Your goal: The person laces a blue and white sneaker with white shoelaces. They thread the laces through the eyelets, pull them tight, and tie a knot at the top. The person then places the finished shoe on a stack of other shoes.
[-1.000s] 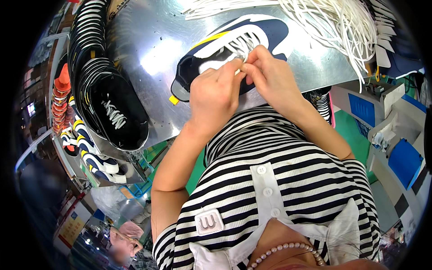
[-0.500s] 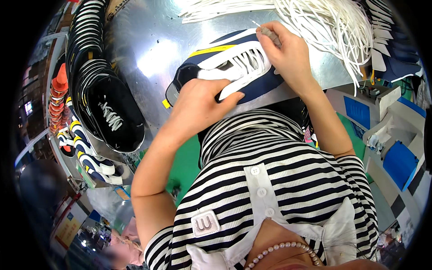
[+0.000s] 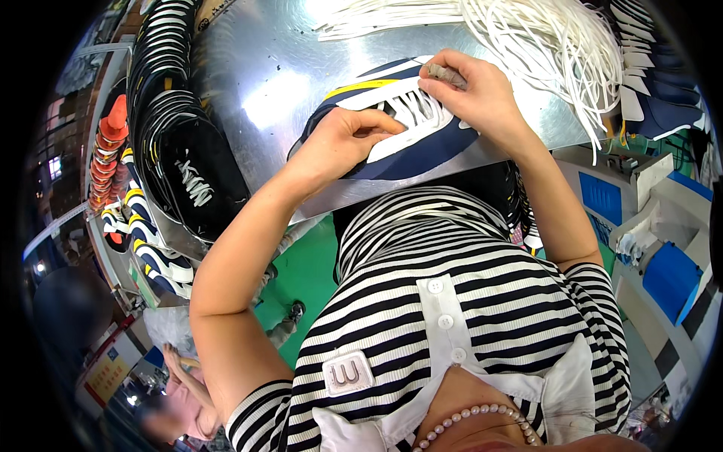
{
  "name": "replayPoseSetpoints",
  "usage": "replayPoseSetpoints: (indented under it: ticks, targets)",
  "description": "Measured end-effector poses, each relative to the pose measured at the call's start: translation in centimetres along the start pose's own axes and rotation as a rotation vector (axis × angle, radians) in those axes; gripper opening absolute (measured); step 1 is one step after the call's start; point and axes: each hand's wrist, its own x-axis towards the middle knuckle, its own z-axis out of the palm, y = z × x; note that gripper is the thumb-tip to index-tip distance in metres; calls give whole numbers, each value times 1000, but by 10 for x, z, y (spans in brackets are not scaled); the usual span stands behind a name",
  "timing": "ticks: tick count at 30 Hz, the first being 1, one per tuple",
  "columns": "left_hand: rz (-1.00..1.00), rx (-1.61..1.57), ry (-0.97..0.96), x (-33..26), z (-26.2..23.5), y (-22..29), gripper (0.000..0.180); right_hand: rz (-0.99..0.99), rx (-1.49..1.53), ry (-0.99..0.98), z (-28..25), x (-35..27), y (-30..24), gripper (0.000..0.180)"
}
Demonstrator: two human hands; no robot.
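The shoe upper [image 3: 399, 132] lies flat on the metal table [image 3: 256, 83]. The left hand [image 3: 339, 143] presses it down, fingers curled; the right hand [image 3: 471, 94] pinches a lace [image 3: 440, 73]. Keep the upper pinned and pull the lace snug, clear of the loose laces [image 3: 542, 38].

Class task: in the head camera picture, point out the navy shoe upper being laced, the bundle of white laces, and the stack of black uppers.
navy shoe upper [image 3: 422, 143]: head view, navy side panel.
bundle of white laces [image 3: 542, 38]: head view, middle of the strands.
stack of black uppers [image 3: 203, 177]: head view, top upper's black front.
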Motion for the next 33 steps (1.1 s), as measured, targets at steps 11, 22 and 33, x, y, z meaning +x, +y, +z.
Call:
replayPoseSetpoints:
  ticks: [11,22,33]
  targets:
    - [251,219,271,-20,3,-13,17,-93,-101,-58,-4,2,1,21]
    - [391,56,636,-10,36,-11,31,-76,-16,-62,-8,-8,-4,11]
    - [472,-338,310,-32,-1,0,28,293,1121,69,-45,-35,55,14]
